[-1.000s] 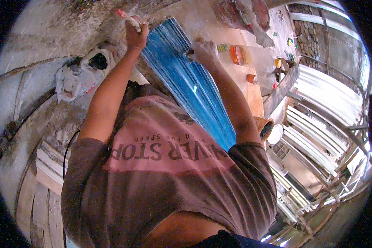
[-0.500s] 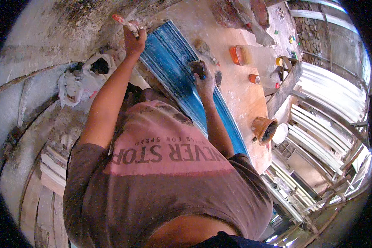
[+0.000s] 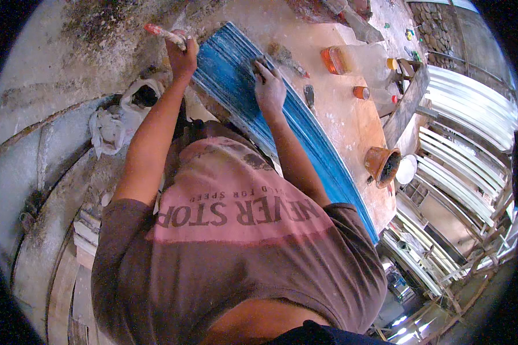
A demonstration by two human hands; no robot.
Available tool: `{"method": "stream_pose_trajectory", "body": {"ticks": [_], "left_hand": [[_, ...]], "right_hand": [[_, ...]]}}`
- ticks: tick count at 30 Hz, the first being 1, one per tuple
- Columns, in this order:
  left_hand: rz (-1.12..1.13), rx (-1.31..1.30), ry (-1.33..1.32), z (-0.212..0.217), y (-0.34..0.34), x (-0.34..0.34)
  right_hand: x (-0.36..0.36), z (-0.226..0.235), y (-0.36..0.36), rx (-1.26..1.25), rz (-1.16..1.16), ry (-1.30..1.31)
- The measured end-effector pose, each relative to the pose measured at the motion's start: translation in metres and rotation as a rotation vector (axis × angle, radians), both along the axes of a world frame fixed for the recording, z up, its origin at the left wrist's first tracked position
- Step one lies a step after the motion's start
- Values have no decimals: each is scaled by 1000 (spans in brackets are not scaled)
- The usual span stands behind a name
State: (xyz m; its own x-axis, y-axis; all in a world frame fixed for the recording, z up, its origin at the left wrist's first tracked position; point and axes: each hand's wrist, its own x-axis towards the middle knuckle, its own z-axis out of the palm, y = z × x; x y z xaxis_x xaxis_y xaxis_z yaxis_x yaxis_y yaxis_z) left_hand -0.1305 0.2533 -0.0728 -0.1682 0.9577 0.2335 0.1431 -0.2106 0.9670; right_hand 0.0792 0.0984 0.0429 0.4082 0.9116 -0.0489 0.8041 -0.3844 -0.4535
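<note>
A long blue moulded panel (image 3: 236, 66), with lengthwise grooves and whitish streaks, lies diagonally across the bench. At its far left edge my left hand (image 3: 182, 60) is closed around a pale stick with a red end (image 3: 158, 31), like a brush handle; its other end is hidden. My right hand (image 3: 269, 92), dusted white, rests on the panel's far part with fingers curled over a small dark pad (image 3: 261, 61), mostly hidden by them. Just right of this hand a used paintbrush (image 3: 290, 60) and a small dark-bladed tool (image 3: 309, 96) lie on the bench.
On the wooden bench (image 3: 342, 129) stand or lie a bottle with orange liquid (image 3: 335, 60), a smaller bottle (image 3: 377, 94) and a brown pot (image 3: 381, 164). White plastic bags (image 3: 112, 126) sit at the left. Pale lengths of moulding (image 3: 454, 167) are racked at the right.
My right hand has slid up and left along the panel, toward its far end, with the dark pad. My left hand stays at the panel's edge. The view has shifted slightly.
</note>
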Motion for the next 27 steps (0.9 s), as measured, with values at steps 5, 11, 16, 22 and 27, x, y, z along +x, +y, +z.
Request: {"method": "stream_pose_trajectory", "body": {"ticks": [5,11,16,22,27], "left_hand": [[39,4,36,3,2,2],[-37,-1,140,-9,4,-4],[7,-66,-100,35,-8,9],[63,39,86,16,-6,3],[-1,1,116,5,2,-1]], "right_hand": [[-1,9,9,0,21,58],[3,1,18,65,80,115],[-3,10,18,-34,22,28],[6,-6,12,30,49,84],[1,4,38,108,77,410]]}}
